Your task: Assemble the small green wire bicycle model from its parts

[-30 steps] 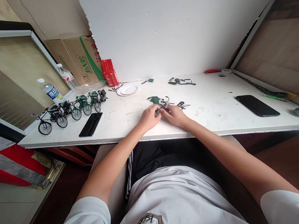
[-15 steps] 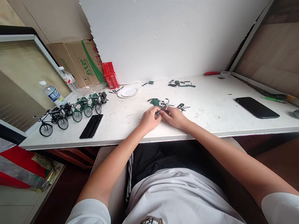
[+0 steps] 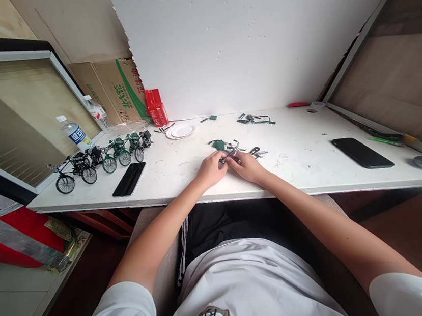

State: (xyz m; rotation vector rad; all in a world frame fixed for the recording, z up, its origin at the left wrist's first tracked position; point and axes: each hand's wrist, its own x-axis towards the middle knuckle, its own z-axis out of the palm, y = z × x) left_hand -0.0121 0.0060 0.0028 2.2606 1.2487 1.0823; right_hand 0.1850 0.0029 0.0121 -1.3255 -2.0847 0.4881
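Near the front edge of the white table (image 3: 175, 178), my left hand (image 3: 212, 169) and my right hand (image 3: 247, 166) meet with bent fingers. Both are closed on a small silver model bicycle handlebar (image 3: 236, 145), whose bent end sticks up above the fingertips. The rest of that part is hidden by the fingers. Just beyond my hands lie green model bicycle parts (image 3: 218, 145). To the right of my right hand are small dark parts (image 3: 256, 151). Several assembled model bicycles (image 3: 76, 170), black and green, stand in a row at the left.
A phone (image 3: 129, 179) lies left, another phone (image 3: 362, 152) right. White plates (image 3: 180, 130), a red box (image 3: 156, 107) and more loose green parts (image 3: 255, 118) sit at the back. Bottles (image 3: 75, 132) and a cardboard box (image 3: 114, 90) stand back left; a red tool (image 3: 299, 104) lies back right.
The whole view has shifted down very slightly. Both hands stay in the same place around the handlebar, with only tiny finger movement.
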